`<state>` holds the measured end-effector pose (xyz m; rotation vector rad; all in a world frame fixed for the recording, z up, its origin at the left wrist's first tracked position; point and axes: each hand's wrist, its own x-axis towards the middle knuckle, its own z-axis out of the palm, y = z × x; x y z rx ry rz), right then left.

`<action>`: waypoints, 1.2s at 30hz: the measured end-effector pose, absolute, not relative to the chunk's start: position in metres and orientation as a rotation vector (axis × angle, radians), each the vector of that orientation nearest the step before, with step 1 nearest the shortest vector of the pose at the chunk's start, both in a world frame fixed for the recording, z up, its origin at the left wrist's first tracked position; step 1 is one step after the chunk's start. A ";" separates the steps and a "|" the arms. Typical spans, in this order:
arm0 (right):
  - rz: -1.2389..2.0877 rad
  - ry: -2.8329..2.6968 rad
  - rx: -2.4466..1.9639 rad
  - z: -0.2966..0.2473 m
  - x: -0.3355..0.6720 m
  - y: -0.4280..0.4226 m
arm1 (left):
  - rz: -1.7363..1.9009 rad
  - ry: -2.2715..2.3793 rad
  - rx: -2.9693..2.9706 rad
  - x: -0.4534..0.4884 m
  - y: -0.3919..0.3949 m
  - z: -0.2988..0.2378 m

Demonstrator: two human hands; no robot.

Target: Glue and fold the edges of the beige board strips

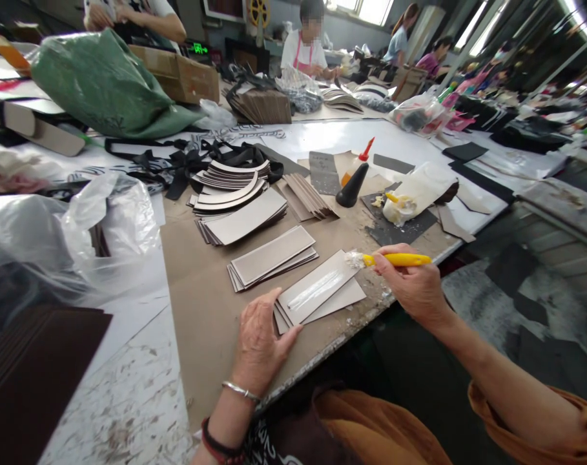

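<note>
My right hand point(414, 281) grips a yellow-handled brush point(403, 259), whose white, glue-caked bristles touch the far right end of a pale rectangular panel point(317, 284). A shiny wet white streak runs along the panel's face. This panel lies on top of several others, fanned out a little beneath it. My left hand point(261, 336) holds the stack's near left end between thumb and fingers. Just beyond lies a second stack of rectangular panels point(274, 255). Behind it are a larger pile of pale panels point(249, 216) and some curved strips point(235, 181).
A glue-smeared white container point(414, 194) lies tipped on dark scraps at the right. Near it stand a black cone point(352, 187) and a red-tipped bottle point(365, 152). Plastic bags point(109, 226) and dark sheets point(36, 368) are at left. Co-workers sit beyond.
</note>
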<state>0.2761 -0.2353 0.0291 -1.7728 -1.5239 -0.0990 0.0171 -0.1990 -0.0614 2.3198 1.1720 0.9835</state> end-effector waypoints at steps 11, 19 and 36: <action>0.173 -2.164 -1.409 0.022 0.219 -0.261 | 0.994 1.159 2.356 0.015 -0.198 -0.067; -0.137 -2.129 -1.555 0.021 0.248 -0.249 | 1.003 1.154 2.355 0.016 -0.198 -0.064; 0.704 -1.264 -1.469 0.007 0.195 -0.242 | 1.012 1.171 2.304 0.017 -0.199 -0.064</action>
